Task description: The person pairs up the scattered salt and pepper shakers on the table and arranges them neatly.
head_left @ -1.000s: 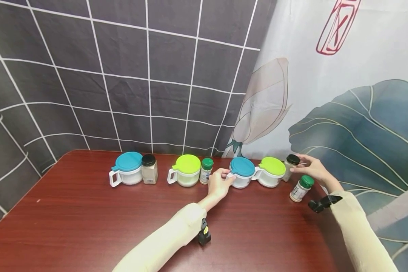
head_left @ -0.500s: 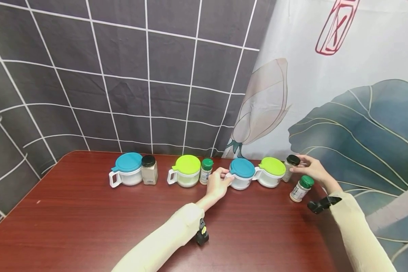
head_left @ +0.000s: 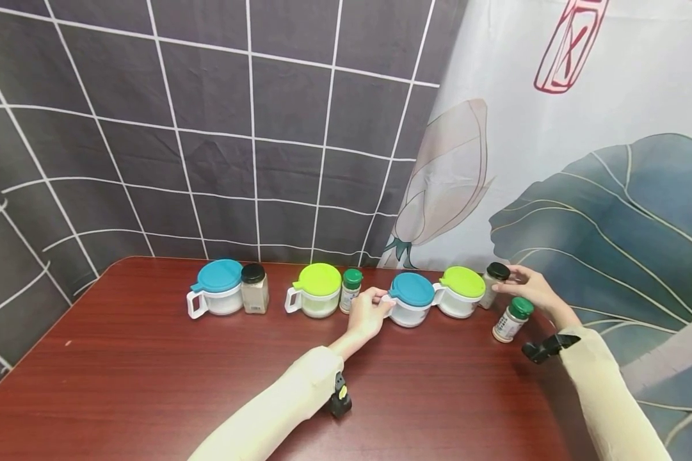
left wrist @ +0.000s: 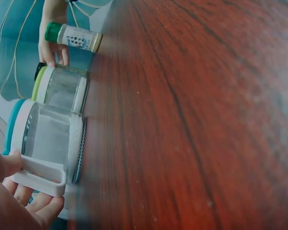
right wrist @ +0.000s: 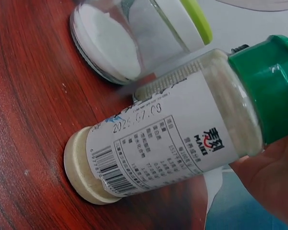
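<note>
My left hand pinches the white handle of a seasoning jar with a blue lid; thumb and curled fingers show around it in the left wrist view. At the right, my right hand grips a black-capped spice jar, its fingers and thumb at the upper part. Between these two jars stands a lime-lidded seasoning jar, with white powder inside in the right wrist view. A green-capped spice bottle stands in front of the right hand and hides most of it there.
Further left along the back of the red-brown table stand another blue-lidded jar, a black-capped jar, another lime-lidded jar and a green-capped bottle. A dark grid curtain hangs behind the table.
The blue-lidded jar in my left hand has shifted slightly toward me, away from the back edge. My right hand and the jar it grips have stayed in place.
</note>
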`<act>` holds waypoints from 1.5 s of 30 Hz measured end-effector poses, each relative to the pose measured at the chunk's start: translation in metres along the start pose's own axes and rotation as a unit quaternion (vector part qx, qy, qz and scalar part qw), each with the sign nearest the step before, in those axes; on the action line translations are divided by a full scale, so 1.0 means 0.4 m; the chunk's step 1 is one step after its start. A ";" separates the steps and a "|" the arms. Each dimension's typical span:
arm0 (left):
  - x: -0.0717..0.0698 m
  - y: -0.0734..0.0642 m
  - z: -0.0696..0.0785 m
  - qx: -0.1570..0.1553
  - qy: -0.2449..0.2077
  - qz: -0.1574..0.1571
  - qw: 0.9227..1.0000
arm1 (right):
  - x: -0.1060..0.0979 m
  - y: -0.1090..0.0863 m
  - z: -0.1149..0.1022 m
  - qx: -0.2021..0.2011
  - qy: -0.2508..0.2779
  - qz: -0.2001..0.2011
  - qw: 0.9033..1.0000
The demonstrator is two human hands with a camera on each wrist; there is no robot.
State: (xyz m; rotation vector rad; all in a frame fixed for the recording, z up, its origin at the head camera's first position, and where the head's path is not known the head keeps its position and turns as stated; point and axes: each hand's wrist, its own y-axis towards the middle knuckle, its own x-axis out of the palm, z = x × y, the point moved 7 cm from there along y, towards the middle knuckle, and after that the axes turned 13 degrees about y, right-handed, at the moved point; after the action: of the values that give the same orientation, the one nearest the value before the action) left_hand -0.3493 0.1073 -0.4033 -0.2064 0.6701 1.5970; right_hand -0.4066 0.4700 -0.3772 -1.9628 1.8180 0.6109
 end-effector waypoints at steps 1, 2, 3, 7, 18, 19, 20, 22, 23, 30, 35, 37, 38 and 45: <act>0.000 0.000 -0.001 0.002 -0.001 0.000 1.000 | -0.001 0.000 0.001 -0.001 0.000 -0.001 1.000; 0.000 0.000 -0.002 0.003 -0.005 0.000 1.000 | -0.002 -0.001 0.001 -0.002 0.001 -0.002 1.000; 0.000 0.000 -0.003 0.003 -0.008 0.000 1.000 | -0.002 -0.002 0.002 -0.003 0.001 -0.003 1.000; 0.003 0.000 -0.010 -0.002 -0.023 -0.007 1.000 | -0.002 -0.005 0.001 -0.003 -0.001 -0.004 1.000; -0.001 -0.003 -0.010 -0.006 -0.017 -0.011 1.000 | -0.007 -0.009 -0.003 -0.012 -0.013 0.020 1.000; -0.001 -0.003 -0.010 -0.008 -0.017 -0.009 1.000 | -0.008 -0.009 -0.005 -0.015 -0.013 0.022 1.000; -0.003 -0.004 -0.009 -0.009 -0.017 -0.007 1.000 | -0.008 -0.009 -0.005 -0.017 -0.009 0.023 1.000; -0.006 -0.007 -0.008 -0.013 -0.016 -0.006 1.000 | -0.011 -0.010 -0.006 -0.025 -0.002 0.028 0.999; -0.006 -0.007 -0.008 -0.016 -0.015 -0.005 1.000 | -0.013 -0.012 -0.006 -0.028 0.001 0.032 0.999; -0.011 -0.012 -0.006 -0.025 -0.007 0.008 1.000 | -0.025 -0.016 -0.006 -0.039 0.019 0.056 0.997; -0.017 -0.017 -0.007 -0.024 0.001 0.016 1.000 | -0.034 -0.021 -0.009 -0.027 0.016 0.071 0.997; -0.017 -0.019 -0.007 -0.023 0.003 0.015 1.000 | -0.040 -0.025 -0.011 -0.018 0.007 0.084 0.996; -0.018 -0.020 -0.008 -0.021 0.003 0.015 1.000 | -0.043 -0.027 -0.012 -0.015 0.001 0.090 0.996; -0.028 -0.023 -0.007 -0.015 0.015 0.021 1.000 | -0.044 -0.032 -0.031 -0.014 -0.022 0.109 0.994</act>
State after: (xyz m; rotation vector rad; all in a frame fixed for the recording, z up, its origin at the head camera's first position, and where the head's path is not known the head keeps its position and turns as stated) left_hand -0.3394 0.0963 -0.4028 -0.2407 0.6767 1.6471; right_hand -0.3942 0.4785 -0.3570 -1.7653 2.0217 0.7441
